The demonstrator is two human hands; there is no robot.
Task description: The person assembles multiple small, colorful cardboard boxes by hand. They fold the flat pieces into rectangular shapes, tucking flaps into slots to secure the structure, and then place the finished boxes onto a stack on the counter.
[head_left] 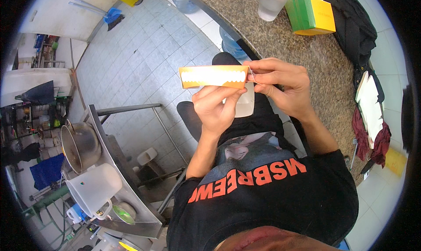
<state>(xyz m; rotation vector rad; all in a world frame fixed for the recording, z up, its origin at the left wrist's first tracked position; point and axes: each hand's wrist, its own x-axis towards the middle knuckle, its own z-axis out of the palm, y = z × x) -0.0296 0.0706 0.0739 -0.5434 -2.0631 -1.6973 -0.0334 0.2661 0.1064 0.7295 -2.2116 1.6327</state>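
At the frame's centre, the left hand [215, 108] pinches an orange-and-white carton [213, 77] from below, and the right hand [284, 82] pinches its right end; its inside is hidden. Upper right, a translucent cup [270, 6] stands beside a green-and-yellow box [310, 16] on the counter [324, 62]; at left sit a metal pot [88, 146] and white tub [100, 185], contents unclear

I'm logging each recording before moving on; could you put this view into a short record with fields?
Item in hands: orange-and-white carton
Left hand: grips the carton from below
Right hand: fingers at the carton's right end
On counter: clear cup, green-and-yellow box
On metal table: pot, white tub
Floor: light tiles
Unclear: carton's contents, not visible
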